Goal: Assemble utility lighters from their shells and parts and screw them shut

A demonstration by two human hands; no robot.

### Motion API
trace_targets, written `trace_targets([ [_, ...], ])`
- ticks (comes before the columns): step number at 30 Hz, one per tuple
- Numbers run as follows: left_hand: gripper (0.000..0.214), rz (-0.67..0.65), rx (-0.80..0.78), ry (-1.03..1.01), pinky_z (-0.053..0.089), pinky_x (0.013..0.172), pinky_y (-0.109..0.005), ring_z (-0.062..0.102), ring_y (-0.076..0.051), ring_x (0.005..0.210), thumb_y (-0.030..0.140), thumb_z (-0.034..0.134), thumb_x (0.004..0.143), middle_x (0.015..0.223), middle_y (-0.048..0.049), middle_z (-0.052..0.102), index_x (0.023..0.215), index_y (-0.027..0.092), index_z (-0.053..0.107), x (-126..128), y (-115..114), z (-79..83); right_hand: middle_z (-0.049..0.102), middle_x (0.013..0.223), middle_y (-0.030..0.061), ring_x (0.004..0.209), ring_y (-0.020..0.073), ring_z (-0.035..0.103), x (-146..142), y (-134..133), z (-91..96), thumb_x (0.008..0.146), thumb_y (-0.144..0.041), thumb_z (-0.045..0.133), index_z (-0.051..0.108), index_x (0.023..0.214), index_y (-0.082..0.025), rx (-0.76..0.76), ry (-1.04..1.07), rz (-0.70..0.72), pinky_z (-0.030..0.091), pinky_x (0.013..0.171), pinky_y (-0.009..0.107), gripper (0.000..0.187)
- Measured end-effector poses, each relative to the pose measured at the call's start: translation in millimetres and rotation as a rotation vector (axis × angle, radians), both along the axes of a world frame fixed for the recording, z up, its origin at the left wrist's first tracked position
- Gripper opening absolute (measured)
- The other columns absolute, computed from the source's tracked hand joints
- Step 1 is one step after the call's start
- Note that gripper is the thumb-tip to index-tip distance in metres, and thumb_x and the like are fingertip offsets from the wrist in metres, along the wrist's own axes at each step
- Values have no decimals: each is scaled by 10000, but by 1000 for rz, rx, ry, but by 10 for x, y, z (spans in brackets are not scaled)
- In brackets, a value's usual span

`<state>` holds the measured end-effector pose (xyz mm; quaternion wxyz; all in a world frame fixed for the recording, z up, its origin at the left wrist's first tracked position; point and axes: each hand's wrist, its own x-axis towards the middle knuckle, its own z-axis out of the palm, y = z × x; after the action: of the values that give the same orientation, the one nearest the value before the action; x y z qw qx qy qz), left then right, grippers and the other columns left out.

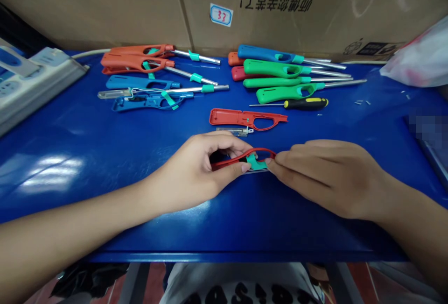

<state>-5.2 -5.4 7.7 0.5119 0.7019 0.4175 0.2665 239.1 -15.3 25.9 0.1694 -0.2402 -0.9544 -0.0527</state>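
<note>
Both hands hold a red lighter housing half (233,159) low over the blue table. My left hand (203,168) wraps its wide end, thumb beside a teal trigger (255,161) in the finger loop. At the loop's other end, my right hand (325,173) is closed with thumb and fingertips on the housing; those fingers hide its narrow tip. Just beyond my hands lies another red housing half (227,117), its inner side up. A clear fuel tank (233,131) rests between that half and my left hand.
Long-nosed lighters (276,70) lie at the back right, near a screwdriver (306,103) and small screws (362,102). Orange and blue lighter parts (140,59) lie back left. A cardboard box (196,10) stands behind, a power strip (38,75) left, a plastic bag (420,56) right.
</note>
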Motion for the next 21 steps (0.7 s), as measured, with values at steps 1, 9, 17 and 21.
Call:
trace_targets([
  [1, 155, 2, 2, 0, 573, 798, -305, 717, -194, 911, 210, 726, 886, 1029, -55, 761, 1031, 168, 762, -1, -3, -4, 754, 761, 22, 595, 148, 614, 5, 6, 5, 1064, -99, 289, 719, 775, -187, 52, -9, 48, 401, 536, 331, 525],
  [9, 160, 1, 6, -9, 575, 850, -320, 710, -196, 936, 211, 724, 889, 1051, -61, 748, 1040, 174, 761, 0, -18, -28, 748, 732, 29, 579, 145, 610, 4, 27, 24, 1041, -52, 316, 723, 754, -180, 101, -20, 120, 442, 527, 320, 514],
  [17, 143, -16, 31, 16, 561, 808, -293, 703, -179, 902, 209, 717, 896, 1022, -46, 743, 1029, 187, 764, -10, -17, -28, 755, 771, 32, 618, 168, 630, -6, 26, -28, 1037, -49, 303, 737, 762, -164, 89, -69, 147, 414, 518, 337, 526],
  [21, 133, -34, 32, 27, 564, 807, -292, 698, -177, 898, 205, 705, 906, 1011, -47, 738, 1023, 190, 766, -13, -11, -30, 747, 795, 31, 662, 183, 620, -19, 16, -63, 1032, -75, 387, 750, 818, -146, 50, -73, 123, 415, 535, 334, 427],
])
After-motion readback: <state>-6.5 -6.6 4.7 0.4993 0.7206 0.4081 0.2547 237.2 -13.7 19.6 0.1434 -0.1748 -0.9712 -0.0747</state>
